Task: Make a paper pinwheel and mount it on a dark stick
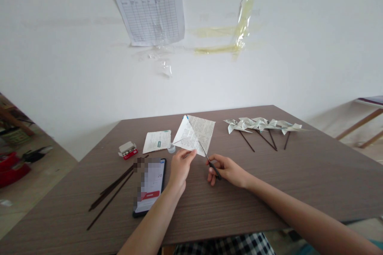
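My left hand (pixel 180 166) pinches the lower edge of a square sheet of printed paper (pixel 206 130), raised above the table. A diagonal line runs across the sheet from its top corner. My right hand (pixel 226 170) has its fingers through the dark handles of a pair of scissors (pixel 214 169). The blades reach the sheet's lower corner; whether they are cutting it I cannot tell. Beyond my left hand stands a small roll of clear tape (pixel 171 149), beside a stack of printed paper (pixel 157 142).
Several paper pinwheels on dark sticks (pixel 260 125) lie at the back right of the table (pixel 239 215). On the left are loose dark sticks (pixel 110 191), a phone (pixel 151 187) and a small red-and-white box (pixel 128 150). A wall (pixel 209 83) rises behind.
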The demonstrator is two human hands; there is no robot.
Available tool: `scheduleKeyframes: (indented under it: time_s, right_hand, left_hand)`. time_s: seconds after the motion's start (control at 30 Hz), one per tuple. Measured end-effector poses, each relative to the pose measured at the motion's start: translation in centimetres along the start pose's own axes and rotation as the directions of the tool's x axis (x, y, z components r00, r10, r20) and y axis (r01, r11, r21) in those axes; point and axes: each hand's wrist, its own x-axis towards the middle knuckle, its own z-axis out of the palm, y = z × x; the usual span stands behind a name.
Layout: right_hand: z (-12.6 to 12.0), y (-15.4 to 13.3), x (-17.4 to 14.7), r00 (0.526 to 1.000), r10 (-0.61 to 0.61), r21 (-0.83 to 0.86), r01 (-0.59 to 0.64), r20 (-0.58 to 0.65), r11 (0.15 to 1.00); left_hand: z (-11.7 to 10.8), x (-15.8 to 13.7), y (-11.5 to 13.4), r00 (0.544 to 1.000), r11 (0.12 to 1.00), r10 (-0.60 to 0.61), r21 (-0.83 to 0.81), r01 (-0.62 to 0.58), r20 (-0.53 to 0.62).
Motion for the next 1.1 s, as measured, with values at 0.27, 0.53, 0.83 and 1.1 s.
scheduleKeyframes:
  time_s: [0.27,0.53,0.83,1.1]
  right_hand:
    - [-0.1,0.4,0.2,1.0,-0.008,0.005,0.007,0.011,1.0]
    - [-0.2,-0.2,0.1,1.0,-0.023,0.002,0.023,0.001,1.0]
    - [0.2,-1.2,-0.2,1.0,0.006,-0.014,-0.006,-0.024,1.0]
    - [-0.1,-0.4,0.1,1.0,0.002,0.012,-0.002,-0.013,1.0]
  left_hand:
    - [0.0,0.0,0.2,1.0,1.0,0.006,0.009,-0.006,0.007]
    - [0.0,-0.1,0.3,0.999,0.999,0.025,0.044,-0.027,0.044]
    - [0.2,-0.4,0.4,1.0,0.997,0.004,0.075,-0.006,0.029]
    - [0.2,-0.4,0.2,0.999,0.999,0.012,0.049,-0.014,0.034]
